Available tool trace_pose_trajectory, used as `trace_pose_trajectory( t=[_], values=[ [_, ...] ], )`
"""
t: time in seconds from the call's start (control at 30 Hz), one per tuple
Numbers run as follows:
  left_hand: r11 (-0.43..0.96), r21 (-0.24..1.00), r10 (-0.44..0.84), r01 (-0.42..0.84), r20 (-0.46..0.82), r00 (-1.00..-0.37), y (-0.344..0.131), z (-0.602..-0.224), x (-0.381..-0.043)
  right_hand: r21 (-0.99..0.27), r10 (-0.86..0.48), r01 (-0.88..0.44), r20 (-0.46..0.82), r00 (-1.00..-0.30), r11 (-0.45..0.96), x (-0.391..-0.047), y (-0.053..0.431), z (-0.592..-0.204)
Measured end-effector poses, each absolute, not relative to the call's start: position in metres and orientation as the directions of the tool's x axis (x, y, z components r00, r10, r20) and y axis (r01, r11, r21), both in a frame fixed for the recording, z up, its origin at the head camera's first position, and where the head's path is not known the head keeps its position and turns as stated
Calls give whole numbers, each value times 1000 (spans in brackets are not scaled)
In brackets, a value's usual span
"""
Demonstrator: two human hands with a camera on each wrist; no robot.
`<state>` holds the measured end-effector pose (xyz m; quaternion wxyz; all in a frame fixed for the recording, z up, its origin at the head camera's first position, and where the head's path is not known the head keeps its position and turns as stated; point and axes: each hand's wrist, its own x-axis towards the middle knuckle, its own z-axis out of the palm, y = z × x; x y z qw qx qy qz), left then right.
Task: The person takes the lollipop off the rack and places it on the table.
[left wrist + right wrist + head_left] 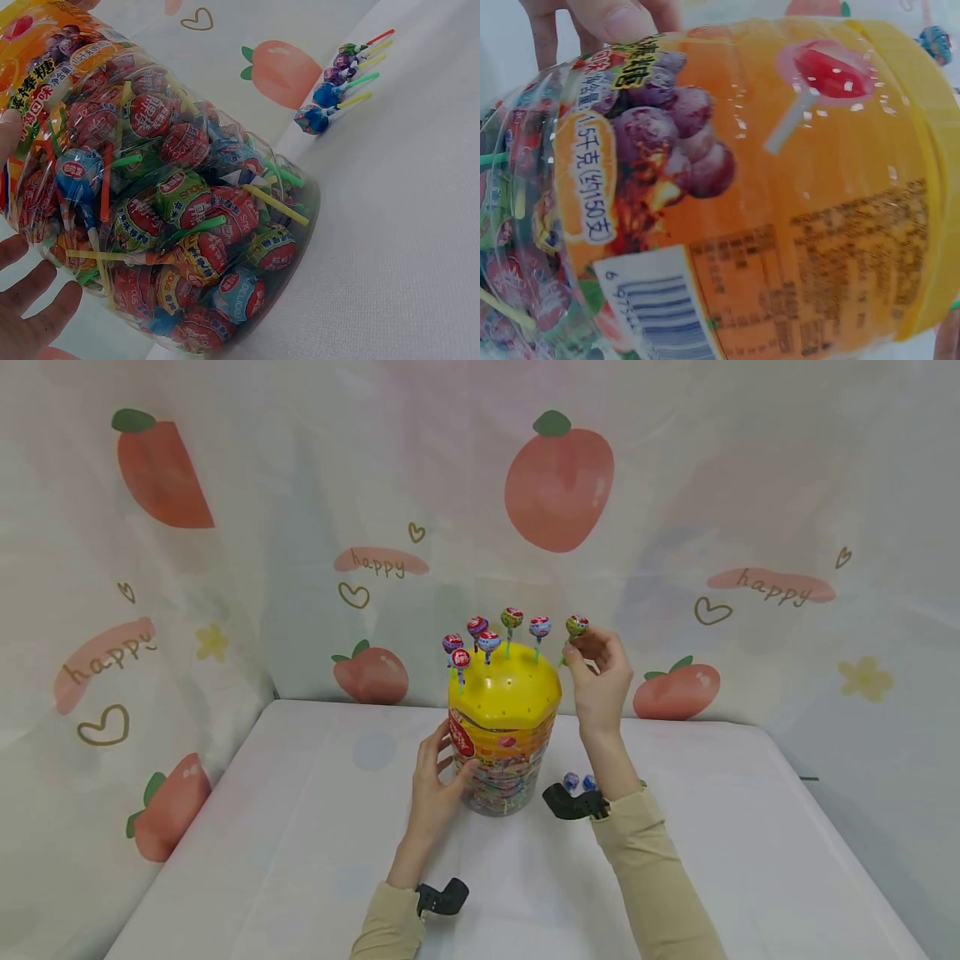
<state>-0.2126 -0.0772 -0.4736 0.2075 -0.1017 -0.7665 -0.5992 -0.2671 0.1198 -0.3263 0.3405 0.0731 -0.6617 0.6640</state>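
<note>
A large clear jar (180, 195) packed with wrapped lollipops stands upright, topped by a yellow lid (510, 689) with small holes. My left hand (435, 785) holds the jar's left side, its thumb across the front; in the right wrist view the thumb presses the orange label (780, 187). At the lid's right edge, my right hand (603, 672) pinches a green-and-red wrapped lollipop (577, 626) near its head, keeping it upright. Several other lollipops (540, 627) stand in the lid along its back and left. Whether the held stick's lower end touches the lid, I cannot tell.
Loose lollipops (330, 94) lie in a row on the white table (315, 835), right of the jar and partly behind my right wrist. A printed fabric backdrop (465, 468) rises behind the table. Black wrist cameras (573, 802) sit on both wrists.
</note>
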Motion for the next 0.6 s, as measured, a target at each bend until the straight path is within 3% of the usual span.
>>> trace_pose_trajectory(
  t=[0.6],
  values=[
    [291, 861, -93, 417, 459, -883, -78, -479, -216, -825, 380, -521, 564, -733, 220, -219, 140, -362]
  ],
)
